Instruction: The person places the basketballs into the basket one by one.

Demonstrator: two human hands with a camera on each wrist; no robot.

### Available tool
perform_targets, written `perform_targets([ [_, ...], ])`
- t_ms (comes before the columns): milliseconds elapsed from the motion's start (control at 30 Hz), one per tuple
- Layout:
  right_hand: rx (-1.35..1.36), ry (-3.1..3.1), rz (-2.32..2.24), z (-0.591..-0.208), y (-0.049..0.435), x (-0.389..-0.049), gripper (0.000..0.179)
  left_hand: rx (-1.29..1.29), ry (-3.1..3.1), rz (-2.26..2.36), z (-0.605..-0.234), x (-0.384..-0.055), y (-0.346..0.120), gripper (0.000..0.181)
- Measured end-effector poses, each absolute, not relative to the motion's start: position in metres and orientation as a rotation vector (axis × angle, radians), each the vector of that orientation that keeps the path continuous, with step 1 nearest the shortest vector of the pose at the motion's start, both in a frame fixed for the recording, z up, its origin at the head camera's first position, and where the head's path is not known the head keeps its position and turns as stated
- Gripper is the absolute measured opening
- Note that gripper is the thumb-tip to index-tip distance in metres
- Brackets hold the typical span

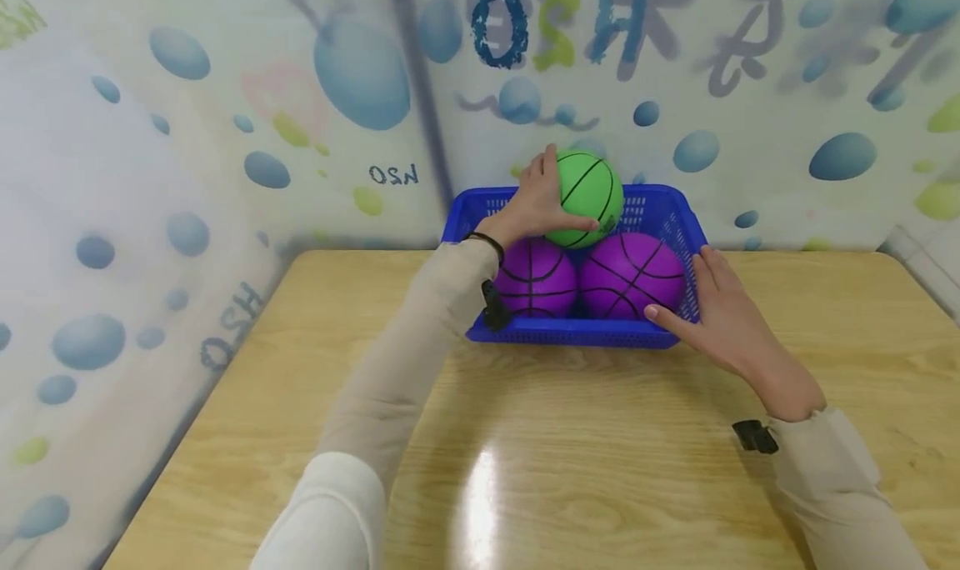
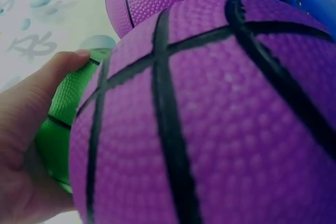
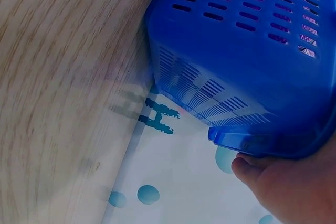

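A blue plastic basket (image 1: 570, 332) stands on the wooden table, with a purple ball (image 1: 536, 278) and another purple ball (image 1: 633, 277) side by side in it. Over its back part, my left hand (image 1: 536, 207) grips a green ball (image 1: 588, 195) with black lines, thumb across the near side. The left wrist view shows the green ball (image 2: 63, 121) partly behind a large purple ball (image 2: 210, 114). My right hand (image 1: 723, 316) rests at the basket's right front corner, fingers straight along the right rim and thumb over the front. From the right wrist, fingertips (image 3: 249, 169) show beside the basket's rim.
The wooden table (image 1: 600, 453) extends in front of the basket and to both sides. Close behind it rises a wall (image 1: 480, 153) with blue and green spots and lettering; a patterned wall also borders the left side.
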State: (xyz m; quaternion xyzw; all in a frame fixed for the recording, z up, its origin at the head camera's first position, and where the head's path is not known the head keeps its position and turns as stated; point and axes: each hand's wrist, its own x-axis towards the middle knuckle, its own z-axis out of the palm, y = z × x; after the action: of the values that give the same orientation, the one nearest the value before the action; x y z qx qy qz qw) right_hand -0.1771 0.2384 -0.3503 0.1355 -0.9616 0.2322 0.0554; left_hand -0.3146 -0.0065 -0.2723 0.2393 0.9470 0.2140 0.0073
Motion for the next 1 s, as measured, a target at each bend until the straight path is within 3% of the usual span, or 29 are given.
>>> perform_targets([
  [600, 0.440, -2.873, 0.713, -0.353, 0.246, -0.180, 0.095, 0.791, 2.814, 0.564, -0.261, -0.299, -0.041, 0.105],
  [1000, 0.441, -2.870, 0.711, -0.355, 0.247, -0.177, 0.096, 0.865, 3.109, 0.261, -0.270, -0.247, -0.136, 0.093],
])
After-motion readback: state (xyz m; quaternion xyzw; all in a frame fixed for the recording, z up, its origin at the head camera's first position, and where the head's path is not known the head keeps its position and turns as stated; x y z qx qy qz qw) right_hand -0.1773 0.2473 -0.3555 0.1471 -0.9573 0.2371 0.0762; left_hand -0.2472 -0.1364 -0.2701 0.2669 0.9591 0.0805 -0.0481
